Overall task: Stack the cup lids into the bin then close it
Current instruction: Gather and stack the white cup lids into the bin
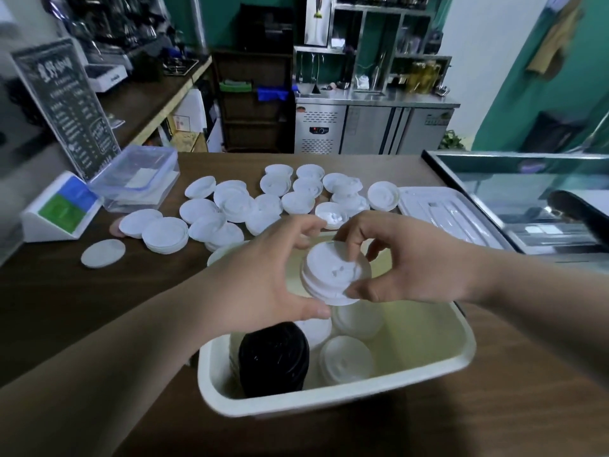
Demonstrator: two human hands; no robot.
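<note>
Now midair over the bin: short stack of white lids, nested, tilted toward the camera. Pinched from both sides. Left hand curled, thumb at the near lower edge, fingers over the far edge. Right hand also curled, thumb on the near rim, forefinger pressing on top. Below, inside the bin: black lid stack at the near left corner, more white lids just beside it. Beyond, scattered loose lids on the counter, not yet gathered; bin cover lying flat at far right. Handling, by judgement: thin moulded plastic, very light, springy, rims easily dented, probably slick, nested pieces prone to sliding apart if tipped. Best taken at opposite rim edges, light pinch, stack kept level; no squeezing the raised centre; set down, not dropped.
</note>
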